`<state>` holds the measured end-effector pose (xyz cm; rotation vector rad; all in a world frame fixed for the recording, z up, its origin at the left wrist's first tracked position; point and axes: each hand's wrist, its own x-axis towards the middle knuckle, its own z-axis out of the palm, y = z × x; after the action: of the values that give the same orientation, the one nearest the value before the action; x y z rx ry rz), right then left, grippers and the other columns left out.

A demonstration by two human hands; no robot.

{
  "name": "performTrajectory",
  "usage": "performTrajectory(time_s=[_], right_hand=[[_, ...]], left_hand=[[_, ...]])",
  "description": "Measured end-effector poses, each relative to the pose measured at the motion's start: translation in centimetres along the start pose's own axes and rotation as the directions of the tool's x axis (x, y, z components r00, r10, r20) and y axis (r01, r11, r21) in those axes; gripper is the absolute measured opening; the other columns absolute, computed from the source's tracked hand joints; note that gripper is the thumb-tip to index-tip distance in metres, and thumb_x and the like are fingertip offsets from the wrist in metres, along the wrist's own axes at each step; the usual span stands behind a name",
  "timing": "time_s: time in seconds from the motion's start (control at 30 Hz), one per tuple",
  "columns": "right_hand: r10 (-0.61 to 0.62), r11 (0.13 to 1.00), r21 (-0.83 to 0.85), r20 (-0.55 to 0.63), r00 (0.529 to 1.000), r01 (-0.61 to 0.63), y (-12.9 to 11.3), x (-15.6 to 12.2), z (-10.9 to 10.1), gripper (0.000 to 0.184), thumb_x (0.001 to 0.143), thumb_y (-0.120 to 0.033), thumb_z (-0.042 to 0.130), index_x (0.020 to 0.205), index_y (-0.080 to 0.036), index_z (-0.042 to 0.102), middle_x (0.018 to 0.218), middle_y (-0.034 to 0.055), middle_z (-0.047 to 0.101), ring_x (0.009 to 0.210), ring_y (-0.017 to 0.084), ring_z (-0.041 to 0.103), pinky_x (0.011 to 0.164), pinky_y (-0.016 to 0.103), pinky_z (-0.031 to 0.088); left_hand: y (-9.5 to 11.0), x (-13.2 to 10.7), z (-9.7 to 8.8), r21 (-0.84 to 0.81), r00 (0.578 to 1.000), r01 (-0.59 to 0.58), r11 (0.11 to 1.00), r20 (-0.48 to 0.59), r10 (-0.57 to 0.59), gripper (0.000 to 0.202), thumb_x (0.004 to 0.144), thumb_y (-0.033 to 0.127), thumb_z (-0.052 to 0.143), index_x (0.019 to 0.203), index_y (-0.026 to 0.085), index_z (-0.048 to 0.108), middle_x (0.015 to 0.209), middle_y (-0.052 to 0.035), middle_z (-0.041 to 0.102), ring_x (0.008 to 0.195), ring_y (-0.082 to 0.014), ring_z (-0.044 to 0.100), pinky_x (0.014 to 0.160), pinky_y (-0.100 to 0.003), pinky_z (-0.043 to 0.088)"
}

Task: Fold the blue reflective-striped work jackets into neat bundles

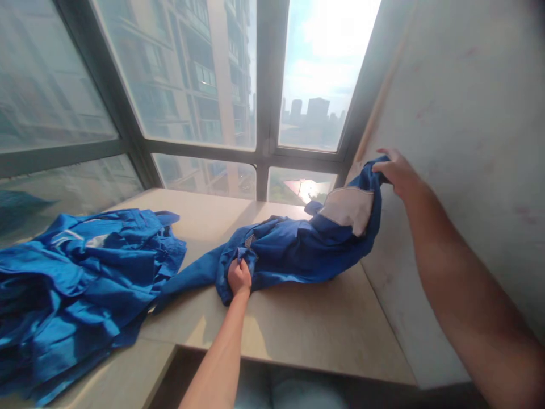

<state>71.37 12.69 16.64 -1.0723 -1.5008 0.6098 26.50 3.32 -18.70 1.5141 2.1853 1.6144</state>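
Head view: the left hand (239, 276) grips bunched cloth near the left end of a blue garment (293, 244), and the right hand (392, 170) pinches its raised other end beside the pale wall (460, 113). Between them the garment stretches over the tabletop (306, 329), a narrow part trailing left to a crumpled blue clothing pile (114, 272). Windows (183, 85) stand behind.
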Motion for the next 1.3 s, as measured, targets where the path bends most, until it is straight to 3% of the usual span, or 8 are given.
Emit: performTrajectory(time_s=[0.1,0.2,0.33,0.53,0.73,1.03,1.13,1.3], right_hand=[[0.089,0.937,-0.349,0.226,0.970,-0.005,2.3,-3.0,9.2,0.040,0.054,-0.024,0.080,0.093,-0.023,0.072,0.100,0.0129,0.073,0.101,0.026,0.067,0.101,0.038,0.048],[0.202,0.839,-0.527,0.537,0.819,0.139,5.8,-11.1,19.0,0.031,0.046,-0.012,0.078,0.075,-0.020,0.071,0.092,0.0159,0.073,0.097,0.034,0.068,0.094,0.047,0.050],[0.241,0.852,-0.494,0.665,0.707,0.175,10.8,-22.3,25.6,0.061,0.038,-0.005,0.076,0.098,-0.019,0.074,0.101,0.0133,0.073,0.094,0.034,0.069,0.085,0.043,0.055],[0.123,0.986,-0.157,0.423,0.898,-0.062,17.1,-29.7,22.7,0.067,0.069,-0.026,0.074,0.134,-0.020,0.058,0.140,0.0143,0.055,0.130,0.030,0.052,0.104,0.044,0.048],[0.270,0.959,0.002,0.307,0.913,-0.285,18.4,-31.5,19.8,0.042,0.070,-0.023,0.067,0.112,-0.021,0.070,0.120,0.0085,0.068,0.110,0.025,0.065,0.094,0.041,0.054],[0.446,0.862,0.217,0.103,0.889,-0.458,17.9,-32.4,20.1,0.041,0.066,-0.022,0.055,0.105,-0.022,0.070,0.104,0.0067,0.073,0.094,0.023,0.069,0.092,0.043,0.055],[0.335,0.934,0.107,0.076,0.939,-0.342,16.0,-33.3,19.9,0.035,0.070,-0.018,0.052,0.099,-0.023,0.070,0.100,0.0063,0.073,0.092,0.023,0.067,0.086,0.040,0.055],[-0.099,0.976,-0.151,0.336,0.937,0.157,12.7,-33.2,20.8,0.035,0.077,-0.005,0.050,0.098,-0.024,0.071,0.100,0.0051,0.071,0.098,0.021,0.062,0.089,0.037,0.051]], left_hand=[[0.3,0.0,-0.1,0.011,0.999,-0.037,0.999,0.031,0.037,0.032,0.090,0.030,0.040,0.077,0.016,0.066,0.081,-0.0128,0.069,0.082,-0.0257,0.066,0.077,-0.036,0.049],[0.3,0.0,-0.4,0.024,0.996,-0.073,0.997,0.062,0.071,0.030,0.090,0.028,0.041,0.082,0.016,0.068,0.085,-0.0141,0.070,0.084,-0.0266,0.067,0.077,-0.037,0.050],[-0.1,0.1,-0.8,0.041,0.986,-0.112,0.993,0.126,0.106,0.027,0.088,0.028,0.044,0.083,0.016,0.068,0.085,-0.0141,0.071,0.083,-0.0279,0.068,0.076,-0.037,0.052],[-0.7,0.2,-1.1,0.054,0.961,-0.166,0.985,0.234,0.149,0.030,0.091,0.030,0.043,0.089,0.015,0.068,0.088,-0.0150,0.072,0.087,-0.0293,0.068,0.079,-0.039,0.053],[-0.1,-0.2,-2.0,0.008,0.895,-0.282,0.959,0.363,0.260,0.026,0.091,0.030,0.043,0.086,0.018,0.066,0.090,-0.0130,0.070,0.090,-0.0280,0.067,0.085,-0.039,0.053],[-0.9,-4.0,-8.1,-0.027,0.649,-0.601,0.799,0.567,0.508,0.022,0.084,0.021,0.052,0.100,0.018,0.067,0.105,-0.0140,0.069,0.100,-0.0288,0.064,0.092,-0.044,0.052],[0.2,-5.7,-9.7,-0.012,0.599,-0.666,0.746,0.587,0.544,0.025,0.086,0.019,0.052,0.107,0.018,0.066,0.108,-0.0149,0.068,0.103,-0.0294,0.063,0.092,-0.045,0.051],[4.7,-7.4,-10.6,0.007,0.682,-0.631,0.776,0.483,0.549,0.028,0.093,0.020,0.048,0.115,0.020,0.064,0.109,-0.0120,0.068,0.104,-0.0269,0.063,0.095,-0.042,0.048]])
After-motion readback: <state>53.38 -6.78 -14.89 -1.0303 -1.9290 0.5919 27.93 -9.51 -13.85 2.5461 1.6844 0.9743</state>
